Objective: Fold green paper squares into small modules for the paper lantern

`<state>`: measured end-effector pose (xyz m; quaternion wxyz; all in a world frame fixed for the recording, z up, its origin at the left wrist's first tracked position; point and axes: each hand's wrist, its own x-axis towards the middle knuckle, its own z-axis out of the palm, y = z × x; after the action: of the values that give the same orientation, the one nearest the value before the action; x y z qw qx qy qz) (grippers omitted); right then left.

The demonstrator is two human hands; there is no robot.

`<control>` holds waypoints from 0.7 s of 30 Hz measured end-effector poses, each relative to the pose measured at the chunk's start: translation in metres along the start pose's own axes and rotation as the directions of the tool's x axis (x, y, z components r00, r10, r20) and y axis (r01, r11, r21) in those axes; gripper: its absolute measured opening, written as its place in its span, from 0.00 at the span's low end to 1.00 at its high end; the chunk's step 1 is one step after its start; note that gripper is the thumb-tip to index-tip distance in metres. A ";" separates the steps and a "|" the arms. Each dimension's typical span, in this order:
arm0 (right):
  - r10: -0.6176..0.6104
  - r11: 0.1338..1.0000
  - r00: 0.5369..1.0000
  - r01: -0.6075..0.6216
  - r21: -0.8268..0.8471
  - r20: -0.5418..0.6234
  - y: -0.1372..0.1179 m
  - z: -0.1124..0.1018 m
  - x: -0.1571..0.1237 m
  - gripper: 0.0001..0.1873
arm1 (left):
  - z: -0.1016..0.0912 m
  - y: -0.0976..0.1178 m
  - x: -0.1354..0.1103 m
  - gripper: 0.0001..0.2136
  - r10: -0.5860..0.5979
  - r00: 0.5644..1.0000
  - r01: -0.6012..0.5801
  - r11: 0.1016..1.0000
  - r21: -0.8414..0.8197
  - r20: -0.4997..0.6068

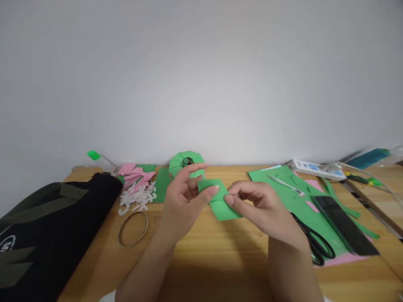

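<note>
Both my hands hold a small piece of green paper (221, 201) above the wooden table (201, 251). My left hand (185, 197) pinches its left edge between thumb and fingers, index finger raised. My right hand (261, 205) pinches the right side with curled fingers. Behind the hands a folded green paper ring (185, 161) rests near the wall.
A black bag (47, 235) fills the left. Pink folded paper (135, 173), white scraps (138, 197) and a tape ring (133, 228) lie left of centre. On the right are green sheets (283, 188), black scissors (315, 245), a phone (343, 224), tweezers (286, 184) and a power strip (317, 168).
</note>
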<state>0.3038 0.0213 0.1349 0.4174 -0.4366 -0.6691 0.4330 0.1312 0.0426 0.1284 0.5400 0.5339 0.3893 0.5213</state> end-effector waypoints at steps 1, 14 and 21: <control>-0.003 1.000 1.000 0.004 0.031 -0.031 0.000 0.001 0.000 0.12 | 0.000 0.000 0.000 0.18 -0.007 1.000 0.007 0.999 -0.032 0.011; -0.031 0.981 0.967 0.078 0.175 -0.254 0.006 0.002 0.007 0.03 | -0.003 0.001 0.004 0.03 -0.016 0.997 0.013 0.999 0.038 0.071; -0.034 0.982 0.968 0.079 0.173 -0.249 0.003 0.001 0.007 0.04 | -0.001 0.003 0.003 0.05 -0.014 0.999 0.013 1.000 0.008 0.036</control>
<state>0.3021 0.0281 0.1327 0.5470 -0.4274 -0.5826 0.4227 0.1306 0.0454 0.1318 0.5483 0.5429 0.3851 0.5063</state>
